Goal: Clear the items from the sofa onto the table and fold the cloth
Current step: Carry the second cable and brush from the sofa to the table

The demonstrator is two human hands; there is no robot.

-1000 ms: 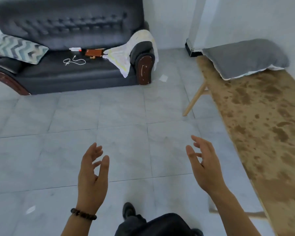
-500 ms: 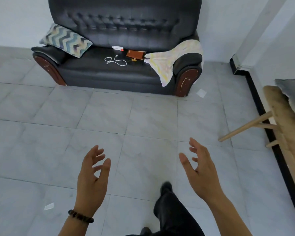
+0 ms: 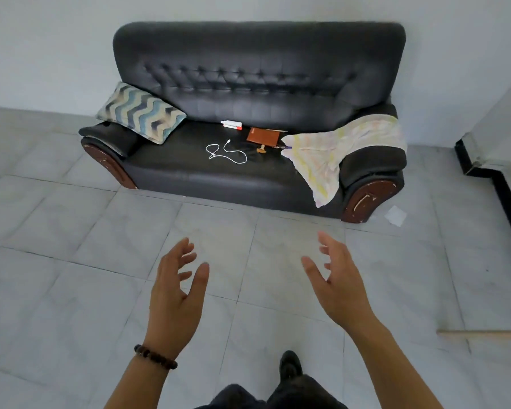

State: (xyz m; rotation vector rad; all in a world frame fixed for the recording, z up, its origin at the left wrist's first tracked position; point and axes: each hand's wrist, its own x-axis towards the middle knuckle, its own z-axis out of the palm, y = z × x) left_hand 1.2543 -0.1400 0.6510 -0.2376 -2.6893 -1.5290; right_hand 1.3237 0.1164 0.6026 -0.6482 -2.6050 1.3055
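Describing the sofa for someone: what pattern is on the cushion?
Zigzag chevron stripes in blue, grey and cream on the cushion, head view.

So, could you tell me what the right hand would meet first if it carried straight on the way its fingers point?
Probably the black leather sofa's front edge; the right hand has only bare tiled floor ahead, though depth is unclear.

You've got a black tufted sofa [image 3: 257, 93] with reddish-brown arm fronts. Cushion [image 3: 140, 112] far left: zigzag in blue, navy, cream. Cloth [image 3: 337, 146] on the right arm: pale, faint yellow-pink stripes. White cable [image 3: 226, 152], brown notebook [image 3: 263, 136], grey marbled floor tiles [image 3: 71, 261].
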